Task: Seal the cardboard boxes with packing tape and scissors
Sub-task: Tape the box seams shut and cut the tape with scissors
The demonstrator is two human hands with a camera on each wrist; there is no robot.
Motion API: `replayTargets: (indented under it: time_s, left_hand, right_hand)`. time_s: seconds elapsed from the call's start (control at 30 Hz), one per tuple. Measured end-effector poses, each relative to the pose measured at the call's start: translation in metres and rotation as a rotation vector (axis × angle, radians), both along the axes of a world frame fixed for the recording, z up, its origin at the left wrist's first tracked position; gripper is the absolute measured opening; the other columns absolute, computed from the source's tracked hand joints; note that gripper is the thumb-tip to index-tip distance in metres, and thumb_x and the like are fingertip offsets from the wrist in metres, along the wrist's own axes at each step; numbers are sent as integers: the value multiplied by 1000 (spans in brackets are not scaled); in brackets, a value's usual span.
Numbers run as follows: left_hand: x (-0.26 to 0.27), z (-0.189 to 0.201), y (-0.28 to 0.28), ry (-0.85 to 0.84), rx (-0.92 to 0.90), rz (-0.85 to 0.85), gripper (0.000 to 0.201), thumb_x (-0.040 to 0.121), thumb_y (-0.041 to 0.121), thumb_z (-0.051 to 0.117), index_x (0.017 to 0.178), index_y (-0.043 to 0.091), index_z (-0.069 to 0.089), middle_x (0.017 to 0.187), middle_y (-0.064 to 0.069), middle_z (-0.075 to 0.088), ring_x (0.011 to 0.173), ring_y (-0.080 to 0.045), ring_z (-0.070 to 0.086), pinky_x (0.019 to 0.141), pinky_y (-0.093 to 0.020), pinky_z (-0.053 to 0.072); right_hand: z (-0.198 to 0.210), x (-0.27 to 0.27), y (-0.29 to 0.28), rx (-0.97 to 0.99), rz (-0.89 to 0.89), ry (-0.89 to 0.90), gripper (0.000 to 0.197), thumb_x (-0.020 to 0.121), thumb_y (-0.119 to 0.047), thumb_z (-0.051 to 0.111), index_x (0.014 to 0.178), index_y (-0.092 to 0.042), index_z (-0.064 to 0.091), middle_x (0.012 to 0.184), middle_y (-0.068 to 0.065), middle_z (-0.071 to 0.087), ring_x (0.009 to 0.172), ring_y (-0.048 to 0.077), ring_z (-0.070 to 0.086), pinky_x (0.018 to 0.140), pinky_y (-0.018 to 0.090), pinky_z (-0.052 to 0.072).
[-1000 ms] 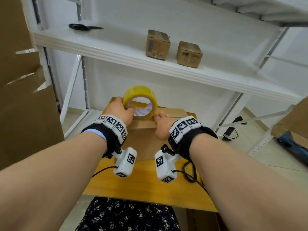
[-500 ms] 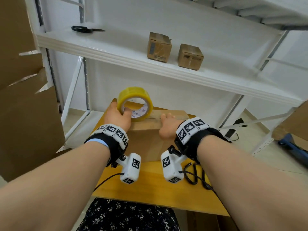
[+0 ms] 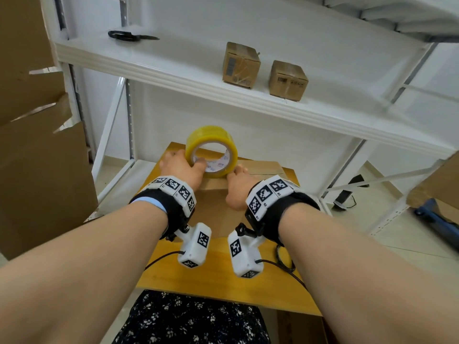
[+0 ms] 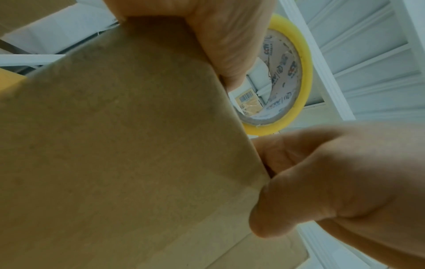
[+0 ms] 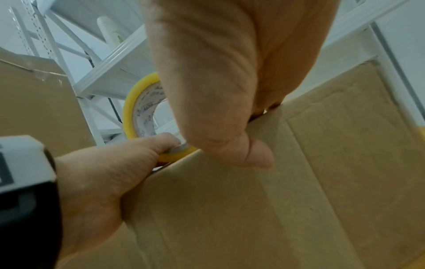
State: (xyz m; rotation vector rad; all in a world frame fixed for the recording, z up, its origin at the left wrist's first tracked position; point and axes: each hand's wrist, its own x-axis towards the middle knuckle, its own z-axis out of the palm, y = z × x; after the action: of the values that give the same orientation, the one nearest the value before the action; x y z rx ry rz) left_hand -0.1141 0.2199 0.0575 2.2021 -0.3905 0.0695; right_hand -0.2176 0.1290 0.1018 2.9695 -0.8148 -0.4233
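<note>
A small wooden table (image 3: 198,276) carries one cardboard box (image 3: 213,212). Behind it, a white shelf (image 3: 173,68) holds black scissors (image 3: 129,36) at its left end and two small boxes (image 3: 240,62) (image 3: 288,80) side by side.

storeroom or packing area: white metal shelving (image 3: 173,70), small taped parcels (image 3: 240,62), large cardboard cartons (image 3: 37,157).

I see a brown cardboard box (image 3: 250,175) w/ flaps closed at the far edge of the wooden table (image 3: 218,281). Yellow tape roll (image 3: 211,151) stands on edge atop it. Black scissors (image 3: 129,36) lie flat at the shelf's (image 3: 173,60) far-left corner.
</note>
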Motion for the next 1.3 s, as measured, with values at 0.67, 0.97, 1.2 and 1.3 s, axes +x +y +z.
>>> replayTargets:
  time_s: [0.67, 0.97, 1.2, 1.3]
  left_hand:
    - [-3, -14, 6, 306, -398, 82, 50, 95, 46, 47, 136, 17, 50, 127, -16, 58, 116, -38, 54, 96, -41, 41]
    - [-1, -10, 4, 283, -160, 12, 49, 90, 52, 49, 122, 16, 57, 135, -19, 42, 107, -40, 54, 100, -47, 43]
    - [1, -5, 18, 185, -244, 49, 29, 93, 42, 48, 105, 18, 60, 79, -6, 62, 73, -27, 57, 67, -33, 41]
    - [2, -4, 24, 224, -304, 81, 31, 96, 39, 47, 107, 13, 58, 84, -9, 61, 75, -28, 55, 69, -32, 39]
  right_hand:
    - [11, 4, -3, 121, -3, 1, 68, 93, -24, 54, 154, -25, 23, 158, 14, 22, 146, 35, 23, 113, 49, 32]
    - [-3, 6, 0, 60, 141, -5, 83, 93, -20, 53, 159, -13, 4, 166, 7, -6, 153, 23, -5, 124, 46, 7]
    - [-6, 6, 2, 87, 128, -52, 90, 91, -19, 57, 159, -17, -1, 166, 4, -7, 153, 21, -4, 124, 45, 5]
    - [-3, 2, -3, 117, 137, -56, 89, 91, -13, 57, 159, -19, 0, 166, 4, -6, 153, 20, -3, 124, 43, 4]
